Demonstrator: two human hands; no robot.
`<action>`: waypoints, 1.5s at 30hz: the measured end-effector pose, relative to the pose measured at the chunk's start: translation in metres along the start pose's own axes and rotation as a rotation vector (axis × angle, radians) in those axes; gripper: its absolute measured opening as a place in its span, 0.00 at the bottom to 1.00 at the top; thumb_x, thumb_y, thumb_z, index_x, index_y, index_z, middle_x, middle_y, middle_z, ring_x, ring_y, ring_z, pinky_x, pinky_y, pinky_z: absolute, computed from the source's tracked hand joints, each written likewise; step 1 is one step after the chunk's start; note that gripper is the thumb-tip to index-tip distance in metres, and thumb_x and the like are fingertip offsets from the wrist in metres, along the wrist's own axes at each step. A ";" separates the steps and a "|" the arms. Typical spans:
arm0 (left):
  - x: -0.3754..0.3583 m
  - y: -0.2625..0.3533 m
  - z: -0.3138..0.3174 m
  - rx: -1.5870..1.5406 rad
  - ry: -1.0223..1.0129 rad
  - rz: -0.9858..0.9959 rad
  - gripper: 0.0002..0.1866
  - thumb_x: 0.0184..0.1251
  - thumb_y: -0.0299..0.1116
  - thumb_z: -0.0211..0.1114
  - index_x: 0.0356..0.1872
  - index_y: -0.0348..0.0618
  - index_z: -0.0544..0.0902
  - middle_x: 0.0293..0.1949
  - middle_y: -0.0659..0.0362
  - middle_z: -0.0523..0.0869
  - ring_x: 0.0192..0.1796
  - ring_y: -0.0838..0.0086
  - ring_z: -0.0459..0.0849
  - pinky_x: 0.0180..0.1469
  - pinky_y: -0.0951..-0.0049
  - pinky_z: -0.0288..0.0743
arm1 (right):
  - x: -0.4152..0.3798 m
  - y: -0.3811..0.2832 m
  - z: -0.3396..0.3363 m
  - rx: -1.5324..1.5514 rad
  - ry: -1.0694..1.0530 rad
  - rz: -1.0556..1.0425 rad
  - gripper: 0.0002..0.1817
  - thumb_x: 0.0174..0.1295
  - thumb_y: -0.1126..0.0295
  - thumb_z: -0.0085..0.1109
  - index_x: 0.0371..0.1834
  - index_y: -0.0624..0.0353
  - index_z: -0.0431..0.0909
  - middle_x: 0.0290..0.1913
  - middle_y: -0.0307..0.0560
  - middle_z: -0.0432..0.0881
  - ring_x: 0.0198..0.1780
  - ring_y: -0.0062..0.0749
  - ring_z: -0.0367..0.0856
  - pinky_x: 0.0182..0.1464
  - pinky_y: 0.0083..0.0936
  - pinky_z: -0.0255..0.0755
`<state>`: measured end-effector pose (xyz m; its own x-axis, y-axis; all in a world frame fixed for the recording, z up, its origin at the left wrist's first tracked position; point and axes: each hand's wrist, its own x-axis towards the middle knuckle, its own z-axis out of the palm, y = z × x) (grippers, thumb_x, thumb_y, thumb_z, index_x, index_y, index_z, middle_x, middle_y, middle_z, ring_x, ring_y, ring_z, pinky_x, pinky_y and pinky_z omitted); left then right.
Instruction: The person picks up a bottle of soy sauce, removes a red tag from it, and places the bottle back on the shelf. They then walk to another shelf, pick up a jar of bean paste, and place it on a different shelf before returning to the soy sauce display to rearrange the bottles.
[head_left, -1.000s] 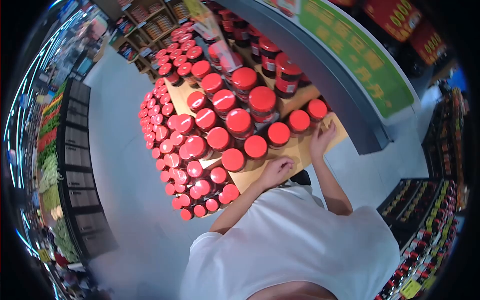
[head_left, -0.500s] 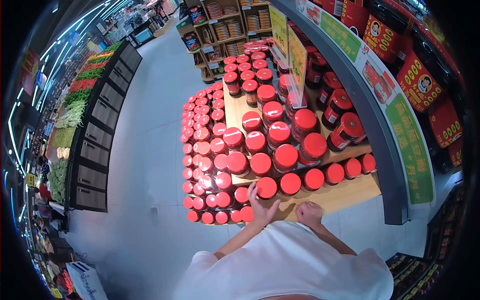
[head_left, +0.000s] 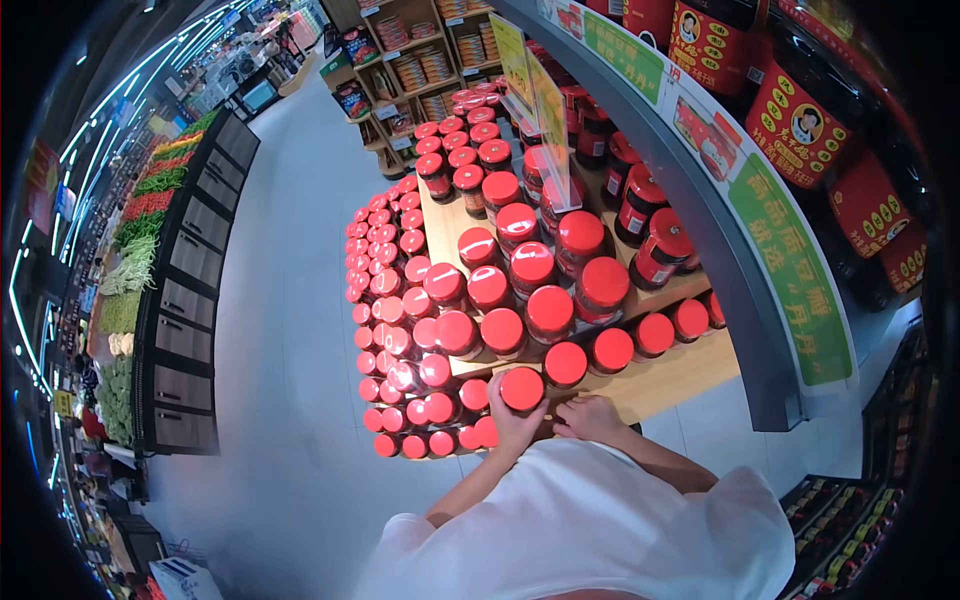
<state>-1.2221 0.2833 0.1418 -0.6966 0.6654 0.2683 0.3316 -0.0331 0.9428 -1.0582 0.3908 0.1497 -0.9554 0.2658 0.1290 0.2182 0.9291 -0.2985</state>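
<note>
Supermarket display shelf (head_left: 670, 385), red-lidded jars; left hand (head_left: 512, 420) clamped on jar (head_left: 522, 390), right hand (head_left: 590, 418) loosely curled, touching it.

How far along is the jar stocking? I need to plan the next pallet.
Done: the tiers are packed with red-lidded jars and a front row stands on the wooden shelf. In hand: the left hand holds one jar, the right hand beside it. Left: bare shelf at the front right.
</note>
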 end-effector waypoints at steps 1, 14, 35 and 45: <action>-0.003 0.000 -0.003 0.017 -0.035 0.023 0.49 0.44 0.34 0.84 0.67 0.38 0.64 0.63 0.47 0.71 0.65 0.54 0.72 0.67 0.56 0.68 | 0.000 0.000 -0.002 0.007 -0.006 0.015 0.20 0.56 0.48 0.67 0.35 0.54 0.79 0.28 0.43 0.84 0.32 0.36 0.87 0.33 0.32 0.79; -0.017 -0.014 -0.019 -0.045 -0.228 -0.053 0.54 0.40 0.38 0.87 0.69 0.37 0.62 0.64 0.48 0.74 0.65 0.57 0.76 0.68 0.58 0.71 | -0.005 0.013 0.030 -0.099 -0.174 0.039 0.29 0.43 0.38 0.72 0.30 0.55 0.82 0.26 0.46 0.85 0.31 0.38 0.87 0.31 0.37 0.79; 0.000 -0.008 0.000 -0.491 -0.133 -0.213 0.43 0.76 0.69 0.37 0.58 0.31 0.74 0.57 0.46 0.80 0.61 0.61 0.79 0.67 0.60 0.70 | 0.012 0.000 -0.001 0.033 0.047 0.112 0.28 0.54 0.36 0.66 0.18 0.52 0.81 0.18 0.45 0.80 0.23 0.40 0.84 0.25 0.36 0.76; -0.008 -0.019 -0.001 -0.447 0.112 -0.192 0.40 0.78 0.67 0.39 0.58 0.33 0.74 0.51 0.52 0.78 0.55 0.66 0.80 0.62 0.64 0.74 | 0.008 0.005 0.010 0.243 0.219 0.138 0.13 0.53 0.59 0.66 0.22 0.55 0.79 0.23 0.45 0.80 0.27 0.42 0.83 0.28 0.42 0.77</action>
<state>-1.2233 0.2784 0.1222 -0.7907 0.6072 0.0781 -0.0974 -0.2507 0.9632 -1.0670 0.3954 0.1395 -0.8492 0.4576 0.2636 0.2631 0.7994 -0.5400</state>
